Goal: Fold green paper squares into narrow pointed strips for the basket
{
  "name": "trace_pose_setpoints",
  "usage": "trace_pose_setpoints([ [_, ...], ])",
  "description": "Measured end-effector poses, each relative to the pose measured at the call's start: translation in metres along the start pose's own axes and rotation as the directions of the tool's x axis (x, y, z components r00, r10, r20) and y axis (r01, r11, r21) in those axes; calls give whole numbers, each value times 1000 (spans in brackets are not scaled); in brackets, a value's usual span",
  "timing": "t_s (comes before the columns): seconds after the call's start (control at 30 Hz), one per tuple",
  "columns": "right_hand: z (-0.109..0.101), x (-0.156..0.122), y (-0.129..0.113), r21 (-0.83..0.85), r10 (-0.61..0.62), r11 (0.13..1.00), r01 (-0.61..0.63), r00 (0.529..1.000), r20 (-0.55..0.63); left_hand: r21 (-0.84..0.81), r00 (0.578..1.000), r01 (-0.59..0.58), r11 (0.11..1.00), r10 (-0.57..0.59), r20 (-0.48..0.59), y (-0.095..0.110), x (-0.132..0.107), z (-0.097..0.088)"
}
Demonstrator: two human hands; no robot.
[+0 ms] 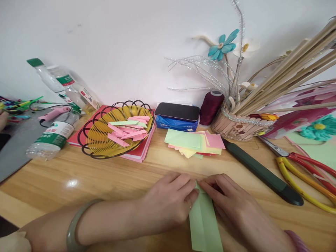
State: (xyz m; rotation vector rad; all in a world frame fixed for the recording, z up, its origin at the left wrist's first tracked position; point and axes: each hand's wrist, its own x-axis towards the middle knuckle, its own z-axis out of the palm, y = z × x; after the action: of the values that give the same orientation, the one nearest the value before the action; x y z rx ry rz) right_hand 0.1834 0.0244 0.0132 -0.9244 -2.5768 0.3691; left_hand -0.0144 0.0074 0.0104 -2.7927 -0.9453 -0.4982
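A light green paper strip (204, 224) lies on the wooden table (105, 182) at the near edge, folded lengthwise. My left hand (168, 203) presses its far end from the left, fingers curled down onto the paper. From the right, my right hand (231, 206) meets it, fingertips pinching the same top corner. A green bangle (73, 224) sits on my left wrist.
A yellow wire basket (118, 131) holds folded pink and green strips. Loose coloured paper sheets (194, 141) lie behind my hands. A dark knife handle (262, 171), scissors (304, 164), a phone (177, 112) on a tissue pack, a thread spool (211, 106), a stick vase (241, 126) and bottles (52, 134) surround them.
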Motion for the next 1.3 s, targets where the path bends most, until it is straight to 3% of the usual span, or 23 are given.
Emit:
trace_pose_setpoints([
  [0.1,0,-1,2,-36,-7,999,9,999,43,-1,1000,-15,1000,15,0,0,1,-2],
  [0.27,-7,-10,7,-106,-132,984,142,986,100,19,1000,-9,1000,9,-3,2,2,-4],
  [0.53,-21,-17,11,-225,-255,938,265,964,73,9,1000,8,1000,-8,-5,4,0,1],
  [0.7,-27,-17,8,-113,-212,969,217,976,57,0,998,60,998,-60,-33,0,-2,6],
  [0.9,-24,-15,2,30,-104,994,100,979,177,-54,986,99,994,-105,-126,-20,1,10],
  [1.07,-18,-9,-2,-40,-228,972,230,973,45,-109,995,36,993,-46,-92,-29,2,11],
  [1.3,-8,-11,-4,-37,-238,970,238,971,8,-173,951,58,983,-107,-292,-12,0,-2],
])
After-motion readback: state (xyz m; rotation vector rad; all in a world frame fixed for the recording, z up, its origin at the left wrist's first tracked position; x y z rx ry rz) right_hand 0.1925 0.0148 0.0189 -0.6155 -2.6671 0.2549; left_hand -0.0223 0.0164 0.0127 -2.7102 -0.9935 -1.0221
